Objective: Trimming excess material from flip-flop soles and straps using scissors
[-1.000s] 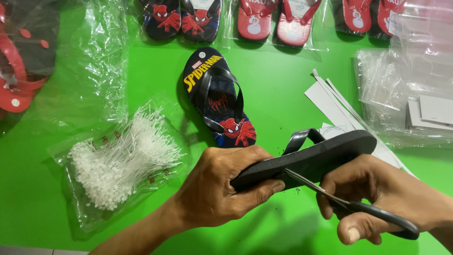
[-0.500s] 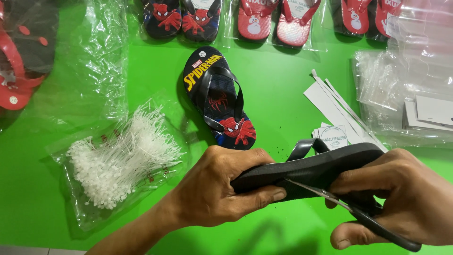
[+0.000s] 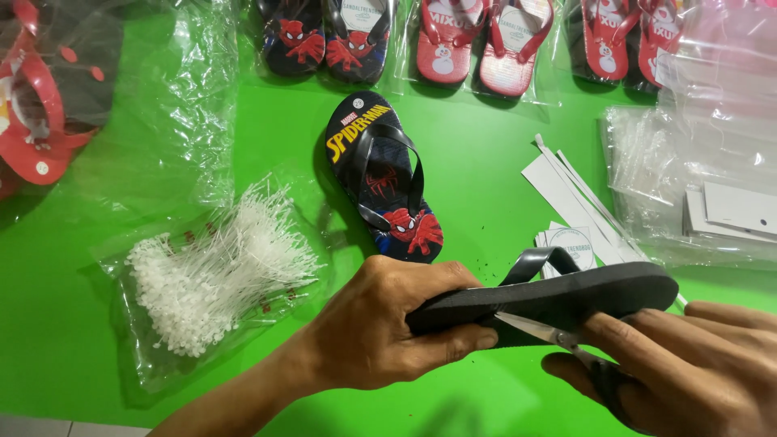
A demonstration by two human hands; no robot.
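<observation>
Since half a second ago, the right hand (image 3: 688,372) has been brought up closer under the black flip-flop (image 3: 558,299), so that more of the scissors (image 3: 550,333) is now covered by the fingers, while the left hand (image 3: 380,328) has stayed where it was. The flip-flop is held sole-up above the green table (image 3: 486,186), its long axis running from about 9 o'clock to 3 o'clock, slightly raised at the 3 o'clock end. Its 9 o'clock end is clamped by the left hand, thumb on top and fingers curled beneath. The scissors are gripped by the right hand, the blades pointed toward 10 o'clock and laid against the lower edge of the sole; whether the blades are parted cannot be told. Both hands touch the sole, the left one bearing it. At 12 o'clock from the hands the matching printed flip-flop (image 3: 384,182) is seen lying flat, and at 9 o'clock a clear bag of white plastic tag pins (image 3: 214,275). White card tags (image 3: 566,202) lie at 1 o'clock.
</observation>
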